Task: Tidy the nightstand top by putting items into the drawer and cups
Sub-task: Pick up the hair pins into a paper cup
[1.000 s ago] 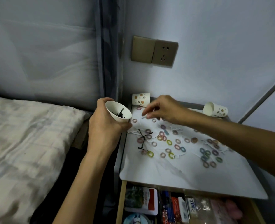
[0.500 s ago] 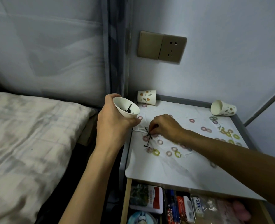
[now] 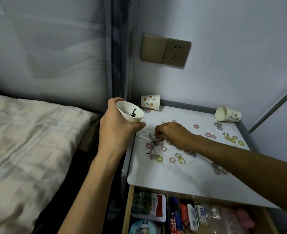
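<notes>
My left hand (image 3: pixel 117 125) grips a white paper cup (image 3: pixel 130 111) with black hairpins inside, held just left of the nightstand top (image 3: pixel 181 176). My right hand (image 3: pixel 173 135) is down on the top, its fingertips pinching a black hairpin (image 3: pixel 157 137) from a small crossed pile of hairpins (image 3: pixel 152 145). Several small coloured hair rings (image 3: pixel 158 158) and thin white strings lie scattered over the top. An upside-down dotted cup (image 3: pixel 150 102) stands at the back left. Another dotted cup (image 3: pixel 228 114) lies on its side at the back right.
The drawer (image 3: pixel 149 210) below the top is pulled open and holds packets and boxes. A bed (image 3: pixel 29 141) lies to the left. A wall socket plate (image 3: pixel 165 49) sits above the nightstand. A raised grey rim edges the top at the back and right.
My right hand has dropped from the back of the top to the hairpin pile and now pinches a pin. The cup in my left hand has stayed where it was.
</notes>
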Action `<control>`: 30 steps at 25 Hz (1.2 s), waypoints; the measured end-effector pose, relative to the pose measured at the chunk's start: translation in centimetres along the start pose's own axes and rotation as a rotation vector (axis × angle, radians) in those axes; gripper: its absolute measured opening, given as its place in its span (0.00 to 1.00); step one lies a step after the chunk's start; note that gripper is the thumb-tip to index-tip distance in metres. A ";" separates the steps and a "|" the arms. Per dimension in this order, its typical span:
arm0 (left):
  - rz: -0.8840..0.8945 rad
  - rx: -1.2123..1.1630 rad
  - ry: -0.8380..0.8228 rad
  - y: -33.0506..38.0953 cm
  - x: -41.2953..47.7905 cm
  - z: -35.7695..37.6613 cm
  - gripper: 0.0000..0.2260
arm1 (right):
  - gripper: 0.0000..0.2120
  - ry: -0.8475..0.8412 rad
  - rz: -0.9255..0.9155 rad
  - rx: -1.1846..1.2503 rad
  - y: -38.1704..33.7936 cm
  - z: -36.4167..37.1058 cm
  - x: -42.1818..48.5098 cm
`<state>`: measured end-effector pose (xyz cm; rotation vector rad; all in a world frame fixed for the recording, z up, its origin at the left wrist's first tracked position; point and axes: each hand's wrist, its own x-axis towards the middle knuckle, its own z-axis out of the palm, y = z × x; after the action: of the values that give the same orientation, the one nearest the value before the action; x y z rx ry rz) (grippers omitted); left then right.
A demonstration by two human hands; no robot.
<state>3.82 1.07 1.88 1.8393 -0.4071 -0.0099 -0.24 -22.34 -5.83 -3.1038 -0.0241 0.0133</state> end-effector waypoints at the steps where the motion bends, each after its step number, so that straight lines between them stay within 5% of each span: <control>1: 0.000 0.003 0.001 0.0 0.0 0.0 0.33 | 0.06 -0.006 0.052 0.094 -0.1 -0.2 0.0; 7: 0.013 0.003 0.007 -0.1 0.2 0.0 0.33 | 0.05 -0.066 0.067 0.112 -0.9 -0.5 0.1; 13: 0.001 -0.029 -0.004 -0.1 0.2 0.0 0.33 | 0.04 -0.093 -0.089 -0.330 -1.9 -0.2 0.8; 23: 0.007 -0.052 -0.001 -0.1 0.2 -0.1 0.32 | 0.09 -0.085 -0.089 -0.354 0.7 -1.8 -1.0; 30: -0.001 -0.054 -0.005 0.1 0.1 0.0 0.32 | 0.12 -0.018 -0.030 -0.076 1.2 -1.4 -1.1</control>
<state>3.93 1.02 1.98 1.7870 -0.4058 -0.0263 -1.32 -23.57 -4.45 -3.1790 -0.0732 0.0405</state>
